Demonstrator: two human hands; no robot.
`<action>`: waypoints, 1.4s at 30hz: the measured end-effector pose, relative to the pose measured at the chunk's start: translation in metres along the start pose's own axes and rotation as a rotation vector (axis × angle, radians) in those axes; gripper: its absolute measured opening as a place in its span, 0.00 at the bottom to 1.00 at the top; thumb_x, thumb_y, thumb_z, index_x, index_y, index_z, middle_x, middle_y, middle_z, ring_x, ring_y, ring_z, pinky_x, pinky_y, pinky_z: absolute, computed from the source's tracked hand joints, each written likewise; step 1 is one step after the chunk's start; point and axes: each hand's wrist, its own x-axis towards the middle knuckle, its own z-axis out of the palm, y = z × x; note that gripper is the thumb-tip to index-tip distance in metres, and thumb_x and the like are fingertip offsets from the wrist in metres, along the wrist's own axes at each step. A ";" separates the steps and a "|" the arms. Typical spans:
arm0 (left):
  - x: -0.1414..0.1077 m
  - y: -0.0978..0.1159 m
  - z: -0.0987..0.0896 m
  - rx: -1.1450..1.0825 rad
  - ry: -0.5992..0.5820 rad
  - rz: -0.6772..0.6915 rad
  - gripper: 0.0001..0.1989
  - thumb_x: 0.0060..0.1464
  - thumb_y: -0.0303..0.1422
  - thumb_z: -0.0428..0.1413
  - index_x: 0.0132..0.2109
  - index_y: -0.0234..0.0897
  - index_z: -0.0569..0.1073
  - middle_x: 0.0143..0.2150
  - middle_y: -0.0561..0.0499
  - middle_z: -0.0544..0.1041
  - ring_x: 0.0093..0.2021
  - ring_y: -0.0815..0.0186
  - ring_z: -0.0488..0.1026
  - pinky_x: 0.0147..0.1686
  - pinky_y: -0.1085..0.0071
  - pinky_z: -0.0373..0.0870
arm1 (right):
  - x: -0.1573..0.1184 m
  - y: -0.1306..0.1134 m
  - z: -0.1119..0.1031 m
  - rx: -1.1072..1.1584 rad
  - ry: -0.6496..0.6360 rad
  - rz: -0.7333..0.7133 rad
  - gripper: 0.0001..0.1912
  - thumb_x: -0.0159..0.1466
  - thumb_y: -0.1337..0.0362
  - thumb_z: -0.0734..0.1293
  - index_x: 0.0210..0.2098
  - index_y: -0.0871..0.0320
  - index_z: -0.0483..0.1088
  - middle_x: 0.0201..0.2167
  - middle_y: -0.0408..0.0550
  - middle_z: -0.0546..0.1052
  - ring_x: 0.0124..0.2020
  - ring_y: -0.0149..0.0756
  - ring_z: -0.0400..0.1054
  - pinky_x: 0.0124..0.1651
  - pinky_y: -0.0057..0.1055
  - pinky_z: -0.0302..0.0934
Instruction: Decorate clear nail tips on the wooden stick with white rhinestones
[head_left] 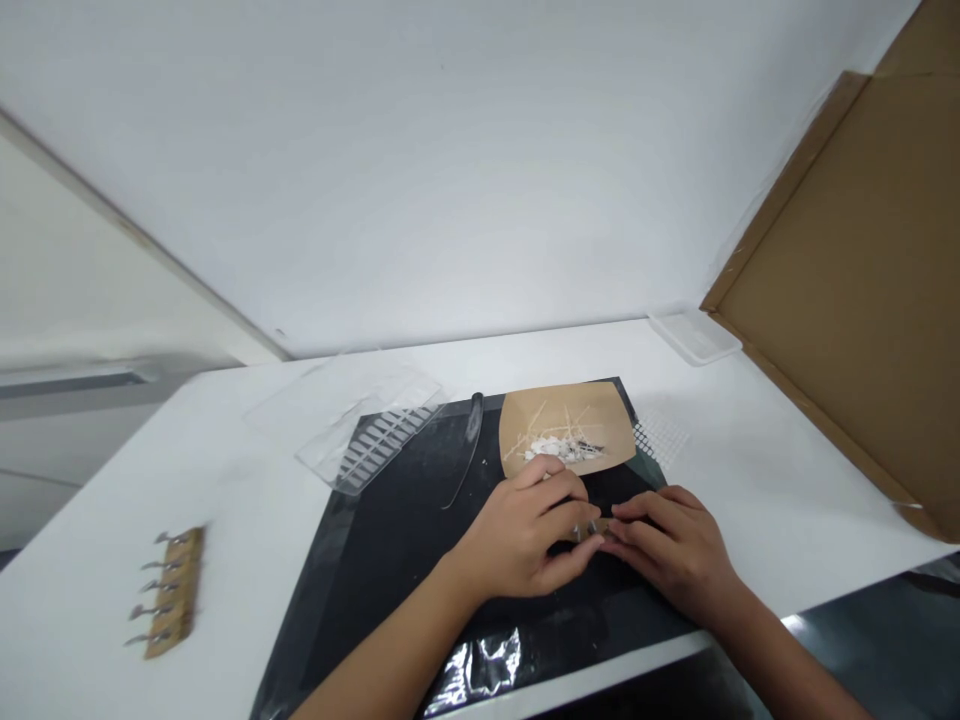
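My left hand [536, 530] and my right hand [667, 545] meet over the black mat [390, 560], fingers curled in a pinch. Between their fingertips is a small brown piece with metal bits [589, 528], mostly covered by the fingers. Just beyond my left hand lies a tan tray [517, 412] with small white pieces [562, 447] and thin pale sticks. A thin curved tool with a dark handle [475, 415] rests on the mat to the left of the tray.
At the left of the white table [232, 480] sits a brown block with several metal clips [178, 590]. Clear plastic packs [375, 425] overlap the mat's far left corner. A white grid [660, 437], a clear plastic tray [697, 337] and tall cardboard [840, 270] stand to the right.
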 end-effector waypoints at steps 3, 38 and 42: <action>0.000 -0.001 0.000 0.005 0.011 0.013 0.08 0.61 0.30 0.62 0.48 0.37 0.78 0.39 0.46 0.81 0.41 0.60 0.76 0.47 0.60 0.76 | 0.001 -0.004 -0.001 -0.039 0.012 -0.025 0.06 0.71 0.66 0.73 0.37 0.54 0.74 0.37 0.43 0.83 0.31 0.31 0.76 0.38 0.37 0.60; -0.009 -0.014 -0.003 0.252 0.422 0.240 0.13 0.57 0.23 0.55 0.27 0.40 0.62 0.22 0.56 0.66 0.26 0.66 0.62 0.32 0.64 0.68 | -0.012 0.001 0.010 0.134 -0.082 0.314 0.40 0.62 0.58 0.80 0.66 0.51 0.59 0.50 0.50 0.80 0.46 0.46 0.79 0.49 0.45 0.72; -0.010 -0.017 -0.003 0.260 0.432 0.242 0.14 0.57 0.23 0.55 0.27 0.40 0.61 0.23 0.55 0.65 0.26 0.66 0.61 0.32 0.64 0.68 | -0.010 0.005 0.009 0.213 -0.127 0.351 0.39 0.63 0.62 0.79 0.67 0.48 0.60 0.47 0.45 0.83 0.48 0.46 0.79 0.54 0.46 0.72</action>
